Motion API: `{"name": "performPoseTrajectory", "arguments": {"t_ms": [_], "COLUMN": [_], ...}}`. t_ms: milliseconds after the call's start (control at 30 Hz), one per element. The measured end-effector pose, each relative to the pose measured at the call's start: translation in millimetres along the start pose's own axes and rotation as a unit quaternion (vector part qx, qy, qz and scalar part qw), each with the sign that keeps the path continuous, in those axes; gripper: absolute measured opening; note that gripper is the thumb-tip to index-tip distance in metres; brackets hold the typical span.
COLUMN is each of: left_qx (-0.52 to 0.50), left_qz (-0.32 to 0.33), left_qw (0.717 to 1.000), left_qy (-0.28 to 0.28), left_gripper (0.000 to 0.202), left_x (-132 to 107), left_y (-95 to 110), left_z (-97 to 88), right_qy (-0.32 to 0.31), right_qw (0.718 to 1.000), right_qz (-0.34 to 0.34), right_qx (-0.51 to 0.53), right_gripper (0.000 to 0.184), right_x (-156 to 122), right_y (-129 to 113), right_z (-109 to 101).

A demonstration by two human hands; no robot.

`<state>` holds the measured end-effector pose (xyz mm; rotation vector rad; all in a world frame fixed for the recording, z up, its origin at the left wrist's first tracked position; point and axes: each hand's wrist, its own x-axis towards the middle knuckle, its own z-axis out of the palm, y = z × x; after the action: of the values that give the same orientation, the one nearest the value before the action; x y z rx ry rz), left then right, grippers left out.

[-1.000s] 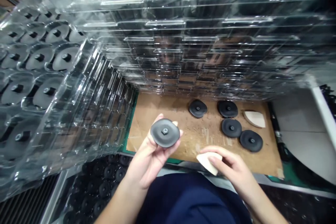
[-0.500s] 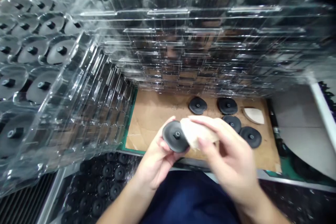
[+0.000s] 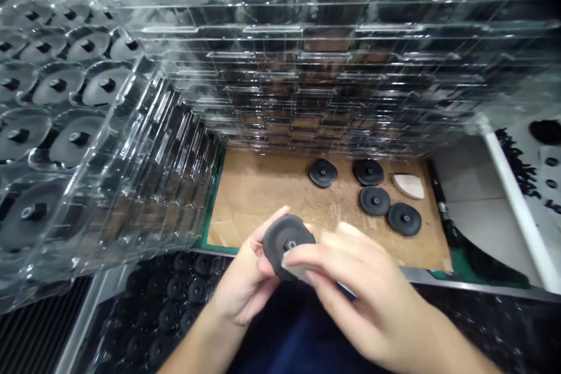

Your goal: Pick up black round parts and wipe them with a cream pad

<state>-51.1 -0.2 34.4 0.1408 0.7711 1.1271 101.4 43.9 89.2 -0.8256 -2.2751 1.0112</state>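
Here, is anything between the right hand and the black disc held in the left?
Only the pale pad pinched by the right hand, at the lower right of the held disc. Nothing else visible is in the way; the loose discs lie apart on the cardboard.

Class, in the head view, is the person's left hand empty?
No, the left hand holds a dark grey rounded disc with a raised central stud.

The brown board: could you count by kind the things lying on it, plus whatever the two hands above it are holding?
Dark discs: 5 (4 on the brown board, 1 in the left hand)
Pale pads: 2 (1 on the board, 1 partly hidden in the right hand)
Total: 7
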Motion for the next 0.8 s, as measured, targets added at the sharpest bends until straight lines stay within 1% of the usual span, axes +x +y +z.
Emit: {"name": "performPoseTrajectory", "arguments": {"t_ms": [67, 100, 167, 233, 267, 333, 400, 467, 567, 633, 667, 700, 733, 767, 800], "left_qx": [0.002, 0.002, -0.003, -0.004, -0.005, -0.004, -0.009, -0.018, -0.029, -0.033, -0.032, -0.031, -0.028, -0.025, -0.022], "left_qz": [-0.003, -0.001, 0.014, 0.014, 0.008, -0.009, -0.016, -0.011, -0.010, -0.008, -0.005, -0.001, 0.002, 0.005, 0.008], "left_qw": [1.000, 1.000, 1.000, 1.000, 1.000, 0.999, 0.999, 0.999, 0.998, 0.998, 0.998, 0.997, 0.997, 0.998, 0.998], "left_qy": [-0.004, -0.001, 0.003, -0.010, -0.019, -0.031, -0.037, -0.045, -0.057, -0.061, -0.062, -0.064, -0.065, -0.063, -0.060], "left_gripper": [0.060, 0.059, 0.056, 0.053, 0.054, 0.055, 0.057, 0.056, 0.055, 0.055, 0.055, 0.056, 0.056, 0.056, 0.056], "left_x": [-1, -1, -2, -5, -7, -11, -14, -16, -14, -13, -12, -11, -10, -10, -9], "left_y": [2, 3, 5, 8, 10, 12, 13, 13, 9, 5, 3, 1, -1, -3, -5], "left_z": [-1.3, -1.2, 0.5, 2.9, 3.9, 4.9, 4.1, 1.9, -0.9, -1.0, -0.3, 0.6, 1.6, 2.6, 3.4], "right_qy": [0.006, 0.024, 0.073, 0.111, 0.124, 0.139, 0.152, 0.161, 0.120, 0.094, 0.100, 0.122, 0.158, 0.191, 0.217], "right_qw": [0.998, 0.996, 0.989, 0.986, 0.987, 0.984, 0.970, 0.955, 0.946, 0.946, 0.945, 0.944, 0.944, 0.948, 0.957], "right_qz": [0.034, 0.037, 0.015, 0.015, 0.036, 0.109, 0.185, 0.241, 0.290, 0.303, 0.306, 0.302, 0.288, 0.254, 0.195], "right_qx": [-0.049, -0.082, -0.126, -0.120, -0.095, -0.025, 0.033, 0.066, 0.074, 0.066, 0.061, 0.050, 0.034, 0.012, -0.012], "right_gripper": [0.022, 0.023, 0.028, 0.030, 0.029, 0.024, 0.022, 0.023, 0.026, 0.025, 0.024, 0.023, 0.021, 0.021, 0.023], "right_x": [-7, -9, -8, -6, -7, -13, -27, -46, -69, -75, -74, -71, -65, -58, -50], "right_y": [0, 2, 7, 16, 21, 32, 41, 51, 64, 66, 63, 58, 50, 41, 31], "right_z": [-8, -10, -10, -6, -3, 4, 14, 25, 36, 34, 30, 24, 18, 11, 5]}}
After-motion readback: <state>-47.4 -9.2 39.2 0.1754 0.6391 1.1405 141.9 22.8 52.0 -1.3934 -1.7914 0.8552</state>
